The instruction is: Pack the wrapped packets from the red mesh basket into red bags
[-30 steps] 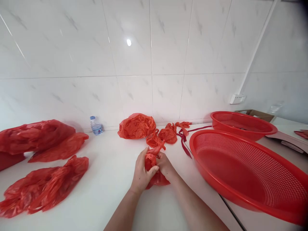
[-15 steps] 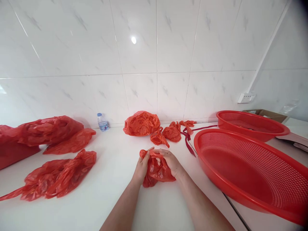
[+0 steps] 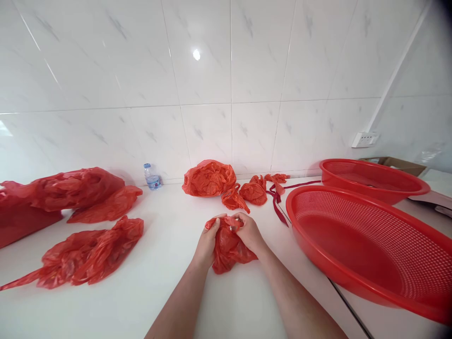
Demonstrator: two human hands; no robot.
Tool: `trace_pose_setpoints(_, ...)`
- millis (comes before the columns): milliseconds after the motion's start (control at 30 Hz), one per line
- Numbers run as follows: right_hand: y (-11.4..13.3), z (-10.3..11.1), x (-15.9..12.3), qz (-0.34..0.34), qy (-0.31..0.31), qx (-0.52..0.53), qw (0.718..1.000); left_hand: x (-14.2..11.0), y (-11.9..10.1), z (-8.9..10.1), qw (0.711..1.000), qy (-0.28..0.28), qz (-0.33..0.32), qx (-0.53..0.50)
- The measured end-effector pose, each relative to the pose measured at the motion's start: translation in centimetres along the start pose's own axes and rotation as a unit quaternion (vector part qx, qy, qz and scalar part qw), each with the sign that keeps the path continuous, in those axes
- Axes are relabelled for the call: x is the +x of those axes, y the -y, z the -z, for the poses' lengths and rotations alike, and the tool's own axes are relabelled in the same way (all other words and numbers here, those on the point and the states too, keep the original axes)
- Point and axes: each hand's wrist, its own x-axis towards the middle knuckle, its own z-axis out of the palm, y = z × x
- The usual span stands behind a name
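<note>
A small crumpled red plastic bag (image 3: 229, 249) sits on the white counter (image 3: 165, 245) in front of me. My left hand (image 3: 206, 242) grips its left side with the fingers curled round the plastic. My right hand (image 3: 249, 231) pinches its top right, fingers closed on the bag. Both hands meet at the bag's upper edge. Just beyond them lie knotted red bags (image 3: 253, 193) and a larger stuffed red bag (image 3: 209, 178) against the tiled wall.
Loose red bags (image 3: 88, 249) and a bigger red heap (image 3: 67, 190) lie at the left. A small water bottle (image 3: 152, 176) stands by the wall. Two red perforated baskets (image 3: 370, 240) (image 3: 374, 178) fill the right side, with dark red ribbon (image 3: 278, 207) beside them.
The bag's twisted tail that stuck up a second ago is now folded down under my fingers. Both hands have shifted slightly away from me, still holding the bag.
</note>
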Motion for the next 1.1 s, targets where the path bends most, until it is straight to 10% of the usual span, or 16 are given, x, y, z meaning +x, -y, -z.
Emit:
trace_pose_setpoints(367,0.4,1.3,0.9,-0.084,0.038,0.255,0.962,0.4,0.7,-0.6,0.984,0.006,-0.053,0.168)
trace_pose_setpoints(700,-0.3,3.5,1.8,-0.086,-0.059,0.484,0.869,0.6,-0.5,0.8,0.848,-0.104,-0.299,0.425)
trace_pose_setpoints(933,-2.1,5.5,2.4,-0.083,-0.16,0.429,0.885,0.7,-2.0,3.5,0.818,-0.303,-0.292,0.393)
trace_pose_setpoints(1100,-2.5,5.0,2.3,-0.094,-0.195,0.299,0.93,1.2,-1.8,4.2,0.813,-0.327,-0.282,0.39)
